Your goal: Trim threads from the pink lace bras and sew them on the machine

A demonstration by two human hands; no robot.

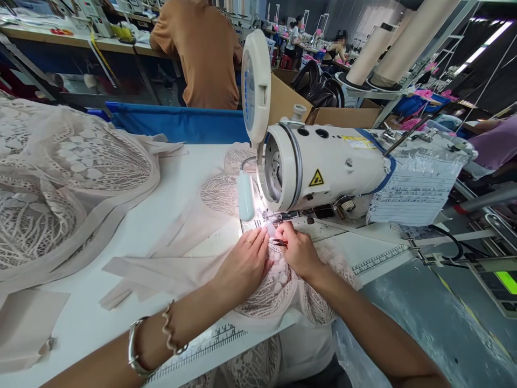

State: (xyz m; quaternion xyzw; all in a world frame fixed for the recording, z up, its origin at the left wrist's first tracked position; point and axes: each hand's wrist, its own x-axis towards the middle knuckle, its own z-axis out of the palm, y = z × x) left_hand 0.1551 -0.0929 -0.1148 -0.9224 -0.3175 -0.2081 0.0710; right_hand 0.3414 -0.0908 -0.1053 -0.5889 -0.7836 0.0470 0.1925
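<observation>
A white sewing machine (323, 170) stands on the white table (141, 231). A pale beige lace garment piece (274, 291) lies under its needle area, lit by the machine lamp. My left hand (242, 264) lies flat on the lace just left of the presser foot, fingers together pressing the fabric. My right hand (297, 249) pinches the lace edge close to the needle and holds a small dark tool, perhaps tweezers (278, 243). Plain beige fabric strips (161, 269) trail to the left of my hands.
A heap of lace pieces (60, 183) covers the table's left side. A paper sheet in plastic (412, 194) hangs on the machine's right end. Behind a blue bin (181, 123) a person in an orange shirt (202, 54) works. Thread cones (404, 43) stand at the right.
</observation>
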